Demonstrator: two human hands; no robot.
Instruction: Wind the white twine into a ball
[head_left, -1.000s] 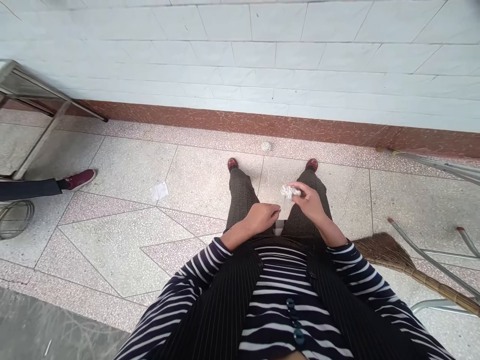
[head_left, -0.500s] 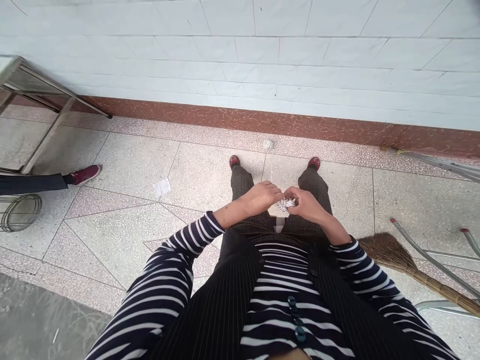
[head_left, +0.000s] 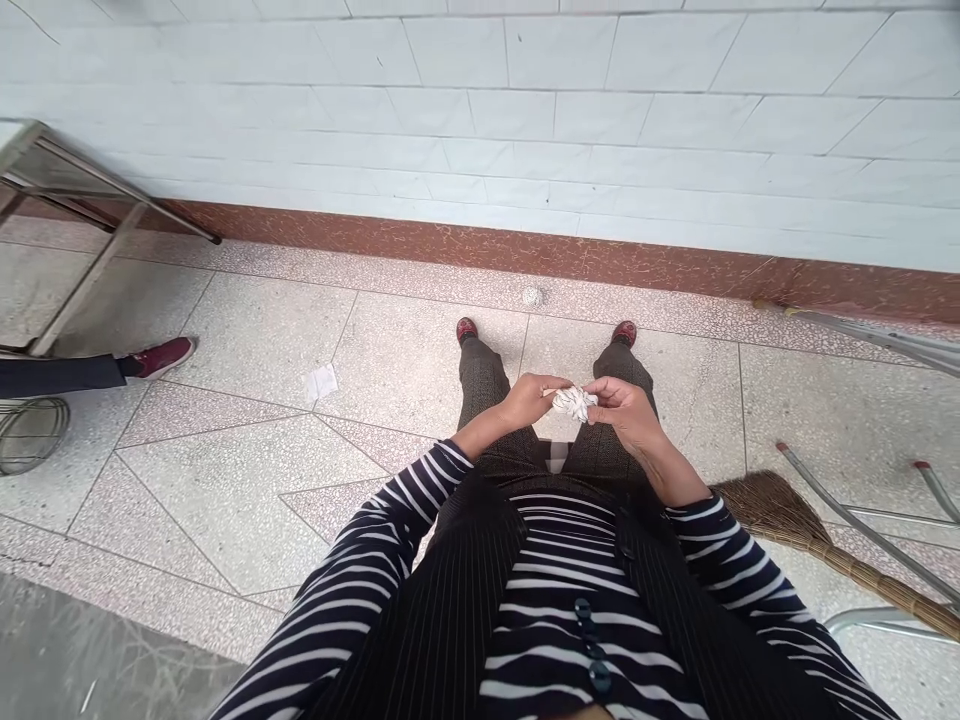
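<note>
Between my hands, above my lap, is a small white bundle (head_left: pixel 574 403) with ruffled, petal-like folds; what it is made of I cannot make out. My left hand (head_left: pixel 531 400) pinches its left side with thumb and fingers. On the opposite side, the fingertips of my right hand (head_left: pixel 626 408) are closed on its edge. A similar white ball (head_left: pixel 532 296) lies on the floor near the wall, beyond my feet.
A broom (head_left: pixel 780 510) and a metal-legged chair (head_left: pixel 847 515) are at my right. To the left are a flat white paper (head_left: pixel 320 382), another person's shoe (head_left: pixel 165 357), a wire basket (head_left: pixel 34 435) and a metal-framed table (head_left: pixel 94 270). A tiled wall (head_left: pixel 487 120) rises ahead.
The white bundle shows more fully between my hands. My left hand has turned from lying over its side to pinching it, and my right fingers have shifted to its right edge.
</note>
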